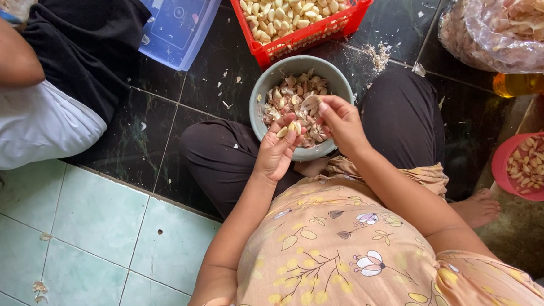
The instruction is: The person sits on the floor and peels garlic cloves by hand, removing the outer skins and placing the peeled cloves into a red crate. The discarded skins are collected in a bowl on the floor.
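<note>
My left hand [276, 151] pinches a pale garlic clove [283, 132] while my right hand [340, 119] grips its papery skin [310, 102], both over the round grey bowl [265, 85] that catches peelings.

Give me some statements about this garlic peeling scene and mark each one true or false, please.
1. The left hand holds garlic cloves over the grey bowl. True.
2. The red basket holds whole onions. False: it holds peeled cloves.
3. The right hand pinches a piece of garlic skin. True.
4. The small red bowl is on the person's left. False: it is on the right.
5. The clear bag holds garlic skins. True.
</note>
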